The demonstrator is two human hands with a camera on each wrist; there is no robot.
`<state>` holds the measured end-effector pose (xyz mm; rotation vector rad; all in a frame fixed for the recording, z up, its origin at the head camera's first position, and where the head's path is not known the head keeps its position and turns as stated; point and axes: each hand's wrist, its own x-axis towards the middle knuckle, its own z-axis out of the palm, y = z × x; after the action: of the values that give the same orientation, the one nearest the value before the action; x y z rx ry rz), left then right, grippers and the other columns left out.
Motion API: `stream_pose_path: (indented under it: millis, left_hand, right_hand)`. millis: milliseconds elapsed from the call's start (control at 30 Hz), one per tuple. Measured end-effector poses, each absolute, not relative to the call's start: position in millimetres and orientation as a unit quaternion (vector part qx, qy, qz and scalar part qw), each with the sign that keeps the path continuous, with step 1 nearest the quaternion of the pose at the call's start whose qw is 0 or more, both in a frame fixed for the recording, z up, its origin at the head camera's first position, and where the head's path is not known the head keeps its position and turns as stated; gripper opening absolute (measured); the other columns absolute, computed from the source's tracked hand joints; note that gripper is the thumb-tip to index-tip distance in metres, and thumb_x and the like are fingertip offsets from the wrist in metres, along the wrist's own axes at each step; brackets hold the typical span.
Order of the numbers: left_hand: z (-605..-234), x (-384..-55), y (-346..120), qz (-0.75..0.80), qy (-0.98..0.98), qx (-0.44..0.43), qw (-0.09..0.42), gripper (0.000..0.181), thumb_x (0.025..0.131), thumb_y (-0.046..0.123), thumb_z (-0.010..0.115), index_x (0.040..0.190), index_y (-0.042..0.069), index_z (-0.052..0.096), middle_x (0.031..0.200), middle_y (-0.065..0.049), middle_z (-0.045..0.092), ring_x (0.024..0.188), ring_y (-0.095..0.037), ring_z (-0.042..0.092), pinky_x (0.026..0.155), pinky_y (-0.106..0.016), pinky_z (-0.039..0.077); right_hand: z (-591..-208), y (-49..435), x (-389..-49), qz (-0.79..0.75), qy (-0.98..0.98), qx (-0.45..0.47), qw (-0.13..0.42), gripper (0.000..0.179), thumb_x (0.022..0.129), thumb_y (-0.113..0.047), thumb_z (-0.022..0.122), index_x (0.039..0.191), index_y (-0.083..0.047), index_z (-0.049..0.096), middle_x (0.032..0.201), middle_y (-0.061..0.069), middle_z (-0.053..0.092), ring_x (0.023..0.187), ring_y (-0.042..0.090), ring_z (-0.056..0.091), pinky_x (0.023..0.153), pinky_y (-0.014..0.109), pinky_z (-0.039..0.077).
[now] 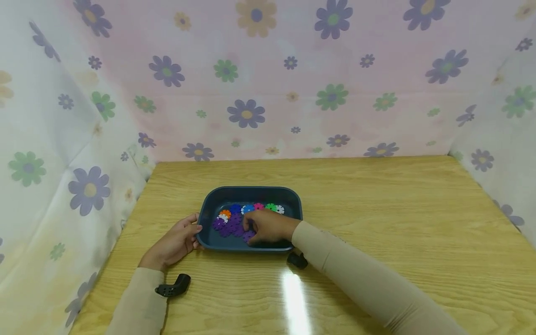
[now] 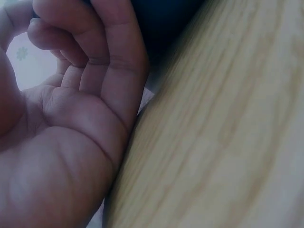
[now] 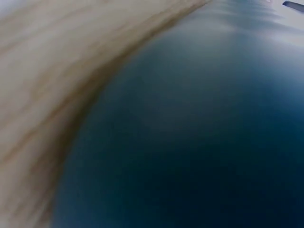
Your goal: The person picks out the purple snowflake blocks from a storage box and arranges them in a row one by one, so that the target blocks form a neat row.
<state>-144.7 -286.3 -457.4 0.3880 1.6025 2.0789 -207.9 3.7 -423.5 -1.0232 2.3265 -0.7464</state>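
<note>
A dark blue plastic tray stands on the wooden table, with several flower-shaped plastic discs inside. My left hand grips its left end, thumb at the rim and fingers bent below; the left wrist view shows the curled fingers against the dark tray. Inside the tray, my right hand has thumb and fingers bent around a purple disc. More purple discs lie to its left. The tray's outer wall fills most of the right wrist view, which shows no right-hand fingers.
Along the tray's far side lie an orange disc, a light blue disc, a pink disc, a green disc and a white disc. The wooden table meets flower-patterned cloth at the back and sides.
</note>
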Motion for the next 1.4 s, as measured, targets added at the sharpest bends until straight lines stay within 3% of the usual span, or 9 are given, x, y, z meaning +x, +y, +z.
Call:
stream_pose_path:
  millis: [267, 533, 733, 933, 1233, 1400]
  left_hand:
    - [-457.2, -145.6, -280.9, 0.763, 0.583, 0.133, 0.247, 0.016, 0.107, 0.005, 0.036, 0.12, 0.005, 0.045, 0.092, 0.002, 0.066, 0.07, -0.005, 0.06, 0.072, -0.023, 0.058]
    - [-457.3, -144.0, -280.8, 0.757, 0.59, 0.131, 0.248, 0.015, 0.107, 0.007, 0.037, 0.12, 0.006, 0.045, 0.092, 0.003, 0.065, 0.071, -0.005, 0.059, 0.071, -0.022, 0.057]
    - [-456.7, -141.8, -282.7, 0.761, 0.583, 0.134, 0.253, 0.017, 0.107, 0.006, 0.036, 0.122, 0.006, 0.044, 0.094, 0.003, 0.066, 0.073, -0.006, 0.06, 0.072, -0.022, 0.057]
    - [-456.8, -140.2, -284.8, 0.772, 0.561, 0.142, 0.264, 0.02, 0.107, 0.003, 0.033, 0.123, 0.006, 0.045, 0.095, 0.002, 0.066, 0.074, -0.006, 0.062, 0.073, -0.023, 0.056]
    - [-456.5, -140.9, -289.5, 0.781, 0.525, 0.183, 0.284, 0.032, 0.106, -0.002, 0.026, 0.131, 0.005, 0.044, 0.102, 0.0, 0.069, 0.081, -0.008, 0.066, 0.075, -0.021, 0.056]
    - [-455.7, -140.7, -293.6, 0.779, 0.518, 0.205, 0.287, 0.038, 0.105, -0.005, 0.025, 0.139, 0.004, 0.041, 0.106, 0.0, 0.068, 0.084, -0.006, 0.066, 0.072, -0.017, 0.054]
  right_hand:
    - [-418.3, 10.7, -203.2, -0.247, 0.858, -0.4, 0.205, 0.03, 0.082, -0.018, 0.084, 0.097, -0.014, 0.058, 0.09, -0.004, 0.059, 0.082, 0.01, 0.053, 0.072, 0.023, 0.047]
    - [-410.0, 19.1, -200.1, -0.229, 0.854, -0.43, 0.181, 0.018, 0.093, -0.011, 0.071, 0.1, -0.016, 0.055, 0.085, -0.005, 0.057, 0.076, 0.009, 0.052, 0.069, 0.023, 0.047]
    - [-391.8, 39.2, -196.9, -0.253, 0.85, -0.444, 0.127, 0.014, 0.097, -0.011, 0.065, 0.109, -0.014, 0.058, 0.097, -0.002, 0.066, 0.076, 0.008, 0.057, 0.072, 0.024, 0.05]
    - [-371.3, 77.9, -190.9, -0.332, 0.849, -0.406, 0.066, 0.014, 0.098, -0.011, 0.064, 0.11, -0.015, 0.058, 0.095, -0.004, 0.066, 0.075, 0.009, 0.058, 0.068, 0.026, 0.051]
    - [-362.9, 127.0, -189.6, -0.404, 0.849, -0.337, -0.051, 0.014, 0.096, -0.011, 0.066, 0.109, -0.013, 0.06, 0.094, 0.0, 0.069, 0.082, 0.01, 0.062, 0.072, 0.029, 0.054]
    - [-364.5, 141.7, -196.2, -0.431, 0.844, -0.311, -0.074, 0.013, 0.097, -0.008, 0.065, 0.108, -0.011, 0.06, 0.096, 0.001, 0.071, 0.083, 0.012, 0.065, 0.071, 0.027, 0.055]
